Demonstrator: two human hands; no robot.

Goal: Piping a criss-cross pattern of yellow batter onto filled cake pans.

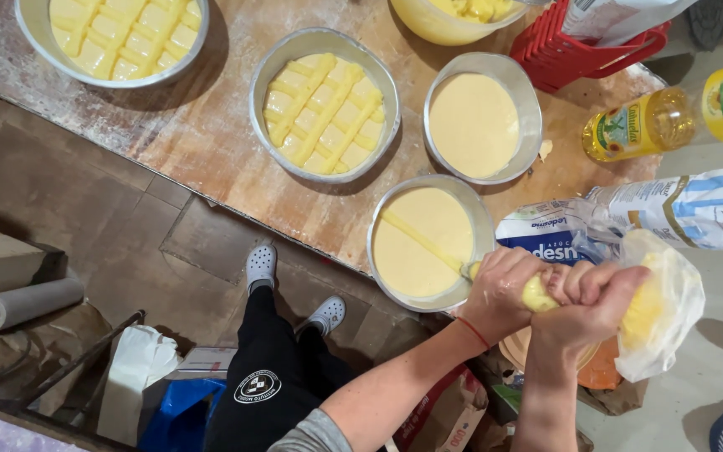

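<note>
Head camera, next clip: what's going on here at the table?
A person squeezes a clear piping bag of yellow cream with both hands, the left hand near the tip, the right hand gripping the twisted top. One diagonal line is laid across the batter in the nearest round pan. A second pan holds plain batter; two others already carry a full lattice. An oil bottle and paper bags lie on the floured wooden board.
</note>
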